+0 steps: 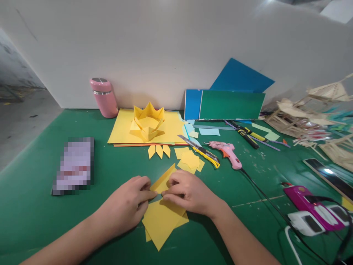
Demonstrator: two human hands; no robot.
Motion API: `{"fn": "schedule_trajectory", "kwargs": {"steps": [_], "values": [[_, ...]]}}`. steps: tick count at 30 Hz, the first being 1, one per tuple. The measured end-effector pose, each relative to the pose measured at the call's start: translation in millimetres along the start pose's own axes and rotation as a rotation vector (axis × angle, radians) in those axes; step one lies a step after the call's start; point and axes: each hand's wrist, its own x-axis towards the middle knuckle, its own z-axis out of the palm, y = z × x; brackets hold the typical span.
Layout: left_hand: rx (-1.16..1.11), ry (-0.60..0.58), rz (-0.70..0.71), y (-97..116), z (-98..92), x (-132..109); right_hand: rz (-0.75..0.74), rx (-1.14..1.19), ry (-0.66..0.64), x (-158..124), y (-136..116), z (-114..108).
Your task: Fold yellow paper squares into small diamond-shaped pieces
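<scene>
Both my hands pinch the near edge of a small yellow paper [162, 179] that is partly folded. My left hand [131, 201] has its fingers closed on the paper's left corner. From the other side my right hand [190, 192] grips it, thumb and forefinger close to the left fingertips. Just below lie loose yellow paper squares [161, 224], stacked unevenly on the green table. Beyond the hands are several small folded yellow pieces [159, 151] in a row and a scattered pile of yellow squares [190, 161]. A pointed yellow paper ring [147, 123] sits on yellow sheets [120, 129].
A utility knife [205, 154] and a pink glue gun [227, 151] with a black cord lie to the right. A pink flask [104, 98] stands at the back. Farther right are a magenta power strip [311, 204], a phone [331, 178] and wooden stick models [292, 117].
</scene>
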Motion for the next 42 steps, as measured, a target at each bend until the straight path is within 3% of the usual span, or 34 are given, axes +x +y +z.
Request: {"fn": "schedule_trajectory", "kwargs": {"steps": [7,11,14,19,23,27,32,42], "values": [[-0.058,0.01,0.068,-10.0,2.3,0.3,0.038,-0.052,0.225,3.5,4.3,1.1],[-0.04,0.019,0.105,-14.7,5.1,0.2,0.099,-0.054,0.193,3.6,6.2,4.8],[0.053,0.044,0.055,-13.5,5.5,0.3,0.128,0.001,0.179,2.0,6.8,8.4],[0.03,0.145,0.057,-6.9,7.0,-0.8,0.233,0.211,0.265,1.9,2.6,10.8],[-0.003,0.007,0.115,-1.6,7.2,0.7,0.313,0.3,0.29,2.0,-1.2,10.0],[0.022,-0.087,0.091,1.2,6.4,4.5,0.345,0.285,0.189,1.6,-0.8,8.7],[0.072,-0.128,0.073,2.0,7.5,5.2,0.369,0.16,0.201,2.6,4.3,6.2],[0.002,-0.172,0.092,4.0,3.3,5.3,0.393,0.139,0.159,4.8,7.3,9.1]]}}
